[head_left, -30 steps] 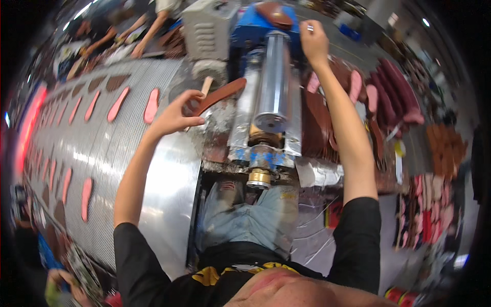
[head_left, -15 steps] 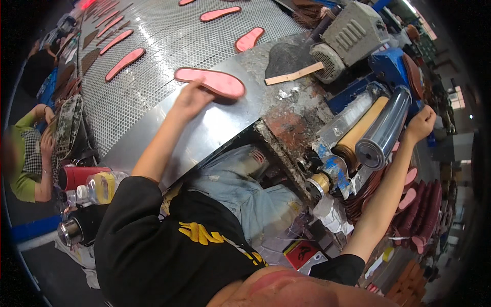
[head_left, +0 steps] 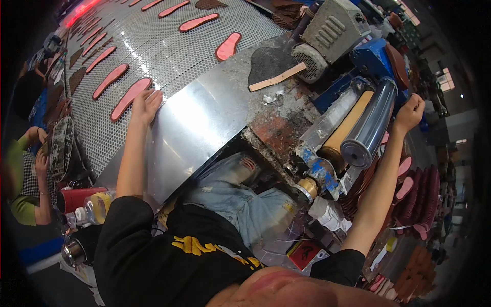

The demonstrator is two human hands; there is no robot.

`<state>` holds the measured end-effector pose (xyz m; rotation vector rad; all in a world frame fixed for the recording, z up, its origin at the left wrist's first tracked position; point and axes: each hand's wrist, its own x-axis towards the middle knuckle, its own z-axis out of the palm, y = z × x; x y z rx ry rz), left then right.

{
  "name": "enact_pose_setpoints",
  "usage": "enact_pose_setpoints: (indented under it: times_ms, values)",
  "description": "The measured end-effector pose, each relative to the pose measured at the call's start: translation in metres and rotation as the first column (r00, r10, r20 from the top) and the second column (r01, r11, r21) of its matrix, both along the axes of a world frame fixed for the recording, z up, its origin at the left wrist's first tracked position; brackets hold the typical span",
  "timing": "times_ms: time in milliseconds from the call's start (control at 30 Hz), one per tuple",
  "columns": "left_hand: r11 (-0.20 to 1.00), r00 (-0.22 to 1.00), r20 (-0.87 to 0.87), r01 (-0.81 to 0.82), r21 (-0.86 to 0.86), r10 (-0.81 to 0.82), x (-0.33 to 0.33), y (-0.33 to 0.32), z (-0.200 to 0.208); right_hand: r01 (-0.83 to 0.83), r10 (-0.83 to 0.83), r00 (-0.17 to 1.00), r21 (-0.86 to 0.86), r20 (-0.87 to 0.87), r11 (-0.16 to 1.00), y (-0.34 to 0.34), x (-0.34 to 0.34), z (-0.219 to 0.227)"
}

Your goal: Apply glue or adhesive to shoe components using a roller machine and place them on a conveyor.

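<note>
On the perforated metal belt lies a pink insole with a dark brown rim. My left hand is at its right edge, fingers loosely extended and apart; whether they touch it I cannot tell. My right hand is closed beyond the blue roller machine, beside its shiny clear-wrapped roller. What its fingers hold, if anything, is hidden. A brown sole-shaped piece rests on top of the machine, above that hand.
More pink insoles lie in rows on the belt. A grey motor and a flat wooden strip are on the stained bench. Bottles stand at lower left, near another person's arms. Maroon stacks sit at right.
My left hand has moved left with the pink insole, from the smooth metal plate onto the belt, and its fingers have come off the top. My right hand stays closed by the machine.
</note>
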<state>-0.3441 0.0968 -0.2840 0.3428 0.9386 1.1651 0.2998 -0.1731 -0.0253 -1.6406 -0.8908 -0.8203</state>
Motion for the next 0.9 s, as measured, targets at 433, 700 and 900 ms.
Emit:
enact_pose_setpoints:
  times_ms: [433,700,900]
  values:
    - [0.810,0.506,-0.756,0.584,-0.053,-0.415,0.233,0.105,0.031,-0.016,0.016,1.000,0.034,0.010,0.999,0.006,-0.011,-0.001]
    - [0.889,0.591,-0.746,0.458,-0.003,-0.307,0.238,0.151,-0.020,0.020,-0.020,0.996,0.001,0.084,1.000,0.002,0.008,-0.005]
    - [0.956,0.516,-0.852,0.283,0.080,-0.082,0.215,0.188,-0.031,0.042,-0.042,0.997,0.009,0.065,0.999,0.001,0.000,-0.002]
